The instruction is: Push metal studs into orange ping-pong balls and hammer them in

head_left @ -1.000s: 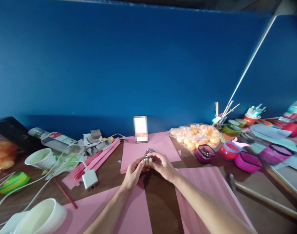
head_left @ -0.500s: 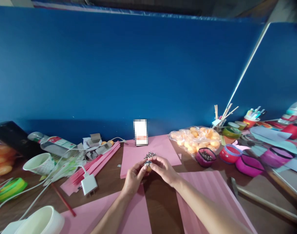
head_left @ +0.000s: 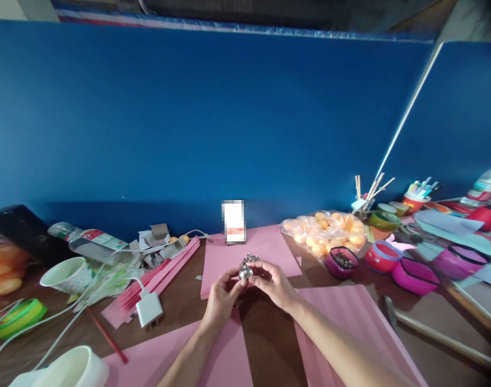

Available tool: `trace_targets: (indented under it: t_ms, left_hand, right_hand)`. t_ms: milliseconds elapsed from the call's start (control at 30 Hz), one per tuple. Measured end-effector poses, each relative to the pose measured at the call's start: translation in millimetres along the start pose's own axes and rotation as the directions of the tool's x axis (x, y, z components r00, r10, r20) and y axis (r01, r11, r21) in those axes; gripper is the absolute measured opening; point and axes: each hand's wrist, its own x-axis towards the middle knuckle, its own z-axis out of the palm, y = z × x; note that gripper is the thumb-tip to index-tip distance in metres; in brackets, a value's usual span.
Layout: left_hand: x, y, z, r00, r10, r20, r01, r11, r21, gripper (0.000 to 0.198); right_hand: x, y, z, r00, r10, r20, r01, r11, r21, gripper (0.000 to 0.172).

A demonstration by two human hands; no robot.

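My left hand (head_left: 221,293) and my right hand (head_left: 272,279) meet over the table's middle, fingertips pinched together on a small ball studded with shiny silver pins (head_left: 245,272). Just behind it a little heap of silver pins (head_left: 249,259) lies on a pink paper sheet (head_left: 229,252). Both forearms reach in from the bottom edge over more pink sheets (head_left: 350,317).
A bag of orange balls (head_left: 324,231) and a purple tub of pins (head_left: 341,262) sit at right, with coloured bowls (head_left: 414,271) and a hammer (head_left: 431,330) beyond. At left are a white charger (head_left: 149,309), cables, cups (head_left: 66,274) and a bottle (head_left: 88,242).
The ball has been turned between my fingers: its orange side showed before, now the silver pin heads face me. The view has tilted slightly; both hands stay together in the same spot.
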Motion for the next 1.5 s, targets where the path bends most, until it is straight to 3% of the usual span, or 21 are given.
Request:
trace_targets:
  t_ms: [133, 367, 600, 833, 1267, 1500]
  left_hand:
    - [1.8, -1.8, -0.6, 1.000, -0.006, 0.021, 0.005, 1.000, 0.014, 0.048]
    - [-1.3, 3.7, 2.7, 0.993, 0.064, 0.096, -0.063, 0.998, -0.014, 0.040]
    - [-2.0, 6.2, -2.6, 0.971, 0.093, 0.221, -0.065, 0.989, -0.130, 0.035]
    - [-3.8, 8.1, 0.9, 0.987, 0.069, 0.145, -0.055, 0.994, -0.096, 0.037]
    - [-4.6, 10.3, -2.8, 0.950, 0.089, 0.299, -0.049, 0.989, -0.141, 0.041]
    - [-3.6, 6.0, -3.7, 0.967, 0.065, 0.245, -0.022, 0.985, -0.173, 0.039]
  right_hand:
    - [1.0, -0.5, -1.1, 1.000, -0.020, 0.004, 0.020, 1.000, -0.021, 0.028]
    - [1.5, 2.9, 2.5, 1.000, 0.025, 0.017, -0.027, 0.986, 0.162, 0.029]
    - [2.2, 8.1, -7.1, 0.988, 0.080, 0.134, -0.109, 0.968, 0.225, 0.031]
    - [3.1, 7.4, 1.9, 0.994, 0.069, 0.084, -0.092, 0.949, 0.301, 0.031]
    - [2.3, 12.2, -6.1, 0.979, 0.109, 0.174, -0.164, 0.924, 0.344, 0.033]
    - [-0.7, 2.2, -1.1, 0.987, 0.079, 0.142, -0.111, 0.965, 0.238, 0.030]
